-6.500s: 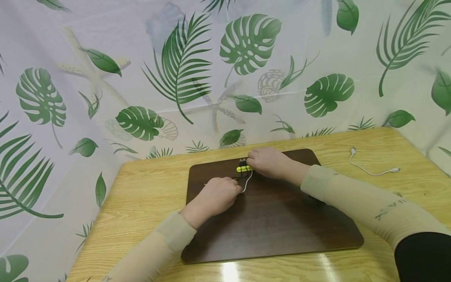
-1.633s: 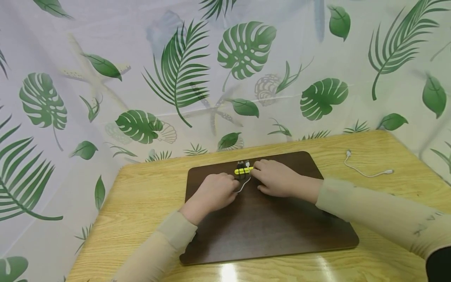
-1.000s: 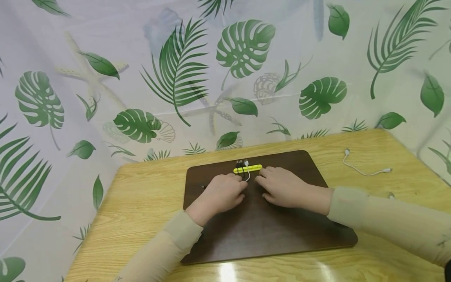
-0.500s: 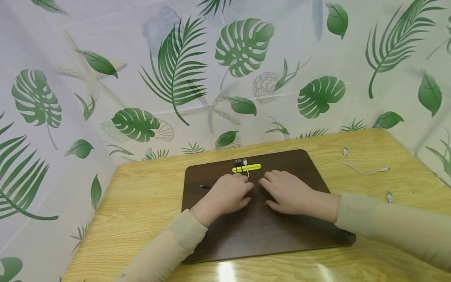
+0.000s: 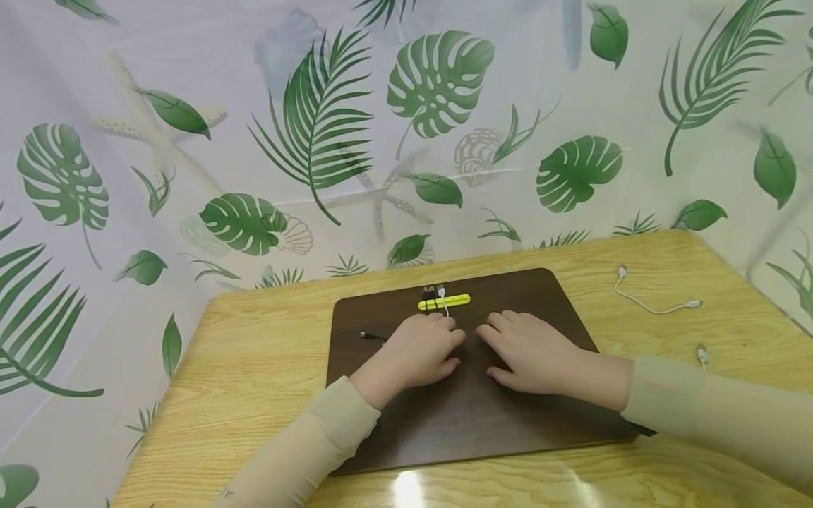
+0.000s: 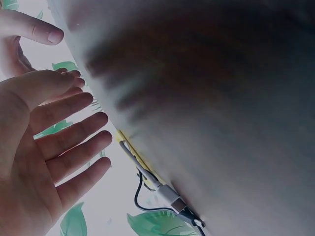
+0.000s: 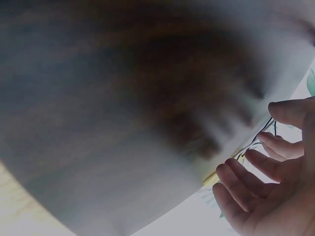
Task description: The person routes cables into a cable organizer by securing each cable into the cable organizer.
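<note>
A yellow cable organizer strip (image 5: 460, 300) lies near the far edge of a dark brown board (image 5: 489, 430). Side by side in its left part sit black cables (image 5: 428, 291) and a white cable (image 5: 442, 290), plug ends pointing away. My left hand (image 5: 413, 353) hovers just in front of the strip and hides the cables' lower run. To its right, my right hand (image 5: 533, 353) is held over the board. Both wrist views show spread, loosely bent fingers with nothing between them, apart from the board. A black plug (image 5: 367, 335) pokes out left of my left hand.
On the wooden table (image 5: 254, 367), right of the board, lies a short white cable (image 5: 654, 310). Another white plug (image 5: 701, 353) shows beside my right sleeve, its cord hidden. A leaf-patterned cloth (image 5: 381, 141) hangs behind the table.
My right hand has left the organizer strip and moved right and back toward me. My left hand has let go of the white cable and shifted slightly right, uncovering the black plug.
</note>
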Motion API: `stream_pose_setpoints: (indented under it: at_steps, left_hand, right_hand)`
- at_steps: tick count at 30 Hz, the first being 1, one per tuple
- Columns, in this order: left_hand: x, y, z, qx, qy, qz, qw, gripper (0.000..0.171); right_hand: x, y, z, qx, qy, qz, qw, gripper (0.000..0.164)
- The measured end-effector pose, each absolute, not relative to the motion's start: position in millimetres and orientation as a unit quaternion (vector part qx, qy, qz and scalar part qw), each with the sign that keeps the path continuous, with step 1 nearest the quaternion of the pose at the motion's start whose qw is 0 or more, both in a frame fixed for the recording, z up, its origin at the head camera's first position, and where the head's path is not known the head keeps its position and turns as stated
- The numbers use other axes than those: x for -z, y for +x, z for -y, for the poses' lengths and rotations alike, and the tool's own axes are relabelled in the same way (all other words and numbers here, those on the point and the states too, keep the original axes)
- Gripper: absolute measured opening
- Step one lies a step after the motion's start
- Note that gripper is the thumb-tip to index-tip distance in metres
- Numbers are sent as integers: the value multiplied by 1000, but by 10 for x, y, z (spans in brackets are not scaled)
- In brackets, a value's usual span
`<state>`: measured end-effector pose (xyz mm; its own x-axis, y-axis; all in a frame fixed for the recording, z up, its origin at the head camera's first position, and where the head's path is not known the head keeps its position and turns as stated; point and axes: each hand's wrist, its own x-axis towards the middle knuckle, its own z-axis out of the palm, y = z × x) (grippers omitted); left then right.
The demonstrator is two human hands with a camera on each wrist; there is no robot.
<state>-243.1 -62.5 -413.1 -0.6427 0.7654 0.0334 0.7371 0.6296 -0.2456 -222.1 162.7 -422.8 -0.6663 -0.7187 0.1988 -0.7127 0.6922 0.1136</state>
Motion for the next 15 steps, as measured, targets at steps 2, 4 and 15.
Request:
stream_pose_setpoints:
  at_steps: [2, 4, 15]
  left_hand:
    - [4125, -2427, 613, -107, -419, 899, 67, 26]
    - [4122, -2424, 603, -109, -419, 899, 67, 28]
    - [4121, -2419, 512, -110, -425, 897, 54, 28]
  right_hand:
    - [4223, -2210, -1653, 9, 386, 916, 110, 49]
    - [4225, -2204, -1679, 5, 381, 919, 104, 50]
    - [4220, -2174, -1807, -5, 356, 929, 101, 51]
